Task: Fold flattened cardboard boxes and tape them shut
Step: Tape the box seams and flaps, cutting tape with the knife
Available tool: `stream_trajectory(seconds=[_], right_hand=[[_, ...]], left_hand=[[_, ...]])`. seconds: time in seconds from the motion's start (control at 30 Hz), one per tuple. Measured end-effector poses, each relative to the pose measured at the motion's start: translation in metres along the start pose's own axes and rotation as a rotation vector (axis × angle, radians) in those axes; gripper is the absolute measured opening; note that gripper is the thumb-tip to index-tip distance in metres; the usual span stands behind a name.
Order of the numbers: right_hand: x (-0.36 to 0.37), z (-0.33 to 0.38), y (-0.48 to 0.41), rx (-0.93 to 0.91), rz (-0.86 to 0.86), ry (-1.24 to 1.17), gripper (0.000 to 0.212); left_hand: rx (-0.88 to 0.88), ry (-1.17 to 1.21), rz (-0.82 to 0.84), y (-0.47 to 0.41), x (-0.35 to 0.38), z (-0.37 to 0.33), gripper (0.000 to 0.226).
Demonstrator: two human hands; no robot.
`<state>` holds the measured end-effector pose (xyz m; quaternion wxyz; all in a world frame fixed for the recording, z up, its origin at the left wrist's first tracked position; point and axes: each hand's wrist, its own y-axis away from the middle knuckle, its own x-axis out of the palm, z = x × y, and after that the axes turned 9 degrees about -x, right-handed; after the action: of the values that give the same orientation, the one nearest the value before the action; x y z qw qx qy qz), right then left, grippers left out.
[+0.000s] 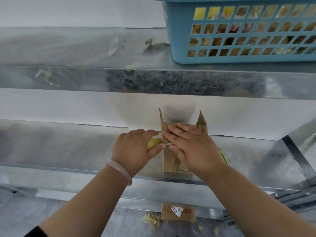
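Item 1, left of the cardboard box [169,159]: your left hand [135,147], pale bracelet [119,170] at the wrist, fingers and thumb curled round a yellowish tape roll [153,142] that sits against the box's left edge.
Item 2, below and left of the box: loose shavings [151,219] on the lower level.
Item 3, the box itself: it stands on the metal shelf [68,151], with two far flaps upright.
Item 4, directly below the box: a second carton [177,212] bearing a white label.
Item 5, on top of the box: your right hand [193,147], fingers straight, pressing flat and gripping nothing.
Item 6, just right of the box: a green object [224,156], mostly hidden.
Item 7, above and right of the box: a blue basket [174,31] on the upper shelf.
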<state>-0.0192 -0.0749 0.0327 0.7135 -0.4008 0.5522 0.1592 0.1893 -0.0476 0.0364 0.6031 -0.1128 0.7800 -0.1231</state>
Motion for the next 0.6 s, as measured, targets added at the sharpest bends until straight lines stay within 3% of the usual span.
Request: stream_trajectory(seconds=[0.13, 0.23, 0.3, 0.43, 0.6], right_hand=[[0.000, -0.002, 0.003, -0.002, 0.037, -0.039, 0.048], [0.000, -0.001, 0.002, 0.010, 0.040, -0.051, 0.048], [0.001, 0.001, 0.000, 0.009, 0.040, -0.038, 0.047], [0.002, -0.001, 0.001, 0.018, -0.003, -0.032, 0.045], [0.005, -0.001, 0.001, 0.004, -0.047, -0.004, 0.043]], left_hand=[[0.043, 0.239, 0.095, 0.002, 0.001, 0.014, 0.076], [0.104, 0.436, 0.139, 0.004, 0.003, 0.031, 0.061], [0.149, 0.378, 0.095, 0.003, 0.004, 0.035, 0.055], [0.220, 0.184, -0.038, -0.002, 0.007, 0.033, 0.065], [0.230, 0.123, -0.031, -0.006, 0.011, 0.036, 0.072]])
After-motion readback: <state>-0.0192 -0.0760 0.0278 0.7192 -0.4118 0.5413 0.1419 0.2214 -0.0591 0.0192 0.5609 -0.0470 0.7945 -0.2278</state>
